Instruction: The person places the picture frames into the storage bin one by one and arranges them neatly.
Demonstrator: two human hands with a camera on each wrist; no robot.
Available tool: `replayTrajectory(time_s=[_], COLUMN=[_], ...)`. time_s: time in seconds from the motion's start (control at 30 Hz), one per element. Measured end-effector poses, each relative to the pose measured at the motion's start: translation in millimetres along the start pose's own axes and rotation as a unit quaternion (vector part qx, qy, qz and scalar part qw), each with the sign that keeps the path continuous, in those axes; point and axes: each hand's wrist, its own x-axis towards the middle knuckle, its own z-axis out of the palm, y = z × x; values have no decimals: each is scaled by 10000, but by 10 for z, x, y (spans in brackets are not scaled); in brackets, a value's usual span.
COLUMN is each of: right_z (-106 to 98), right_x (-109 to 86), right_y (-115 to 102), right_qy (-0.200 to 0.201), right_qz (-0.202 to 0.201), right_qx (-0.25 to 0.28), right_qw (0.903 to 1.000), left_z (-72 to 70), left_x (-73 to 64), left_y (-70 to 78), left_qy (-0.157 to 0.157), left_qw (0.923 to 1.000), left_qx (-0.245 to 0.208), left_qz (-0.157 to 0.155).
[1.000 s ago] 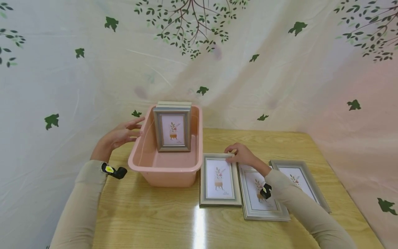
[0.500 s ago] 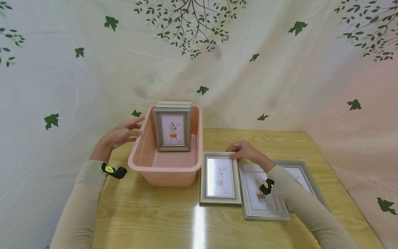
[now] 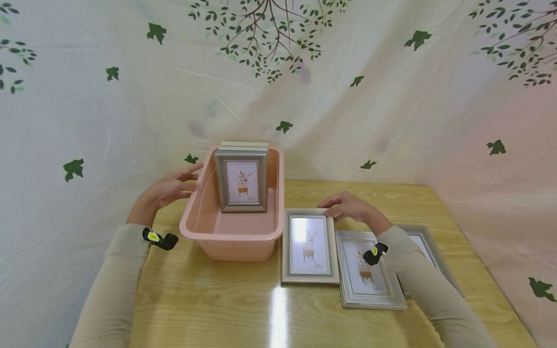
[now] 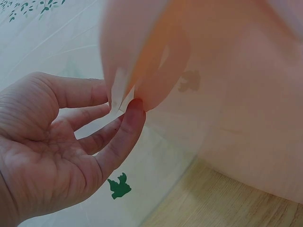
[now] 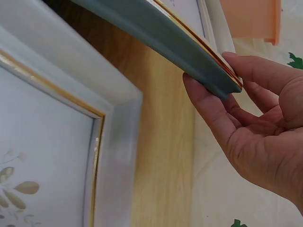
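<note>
In the head view, my right hand [image 3: 350, 209] pinches the top right corner of a silver-beige picture frame [image 3: 287, 251] with a potted-plant print. In the right wrist view, the thumb and fingers grip the frame's dark grey-green edge [image 5: 156, 35], which is raised off the table. The left hand [image 3: 169, 189] touches the left rim of a pink plastic basin [image 3: 230, 237] with its fingertips, fingers loosely bent. The left wrist view has these fingertips [image 4: 136, 105] against the rim. Inside the basin, a similar frame [image 3: 263, 186] leans upright before more frames.
Two more picture frames lie right of the held one: one flat frame [image 3: 374, 303], and another frame [image 3: 452, 270] partly hidden by the right sleeve. The wooden table [image 3: 209, 309] meets a pale leaf-printed curtain [image 3: 330, 121] behind.
The far edge of the picture frame has lifted, and my right hand has risen slightly up and right with it. A reflection now shows on its glass. The left hand and basin stay put.
</note>
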Motion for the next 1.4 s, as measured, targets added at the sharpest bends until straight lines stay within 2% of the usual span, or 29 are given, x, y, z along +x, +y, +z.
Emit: replayTrajectory(time_s=[0.43, 0.8, 1.07, 1.2, 1.4], right_z=[-117, -204, -239, -277, -335], right_x=[39, 22, 21, 3, -43], right_y=[-56, -160, -239, -293, -413], right_qy=[205, 421, 570, 677, 877], right_qz=[-151, -424, -557, -650, -811], right_qx=[404, 349, 637, 566, 188], right_qw=[9989, 9976, 9948, 9940, 9927], left_z=[9, 10, 27, 38, 41], left_x=[-10, -19, -21, -18, -16], left_y=[23, 25, 16, 19, 21], left_qy=[-26, -56, -15, -1, -11], left_qw=[10000, 10000, 10000, 10000, 10000], left_qx=[-78, -27, -4, -28, -43], left_qz=[15, 42, 7, 14, 10])
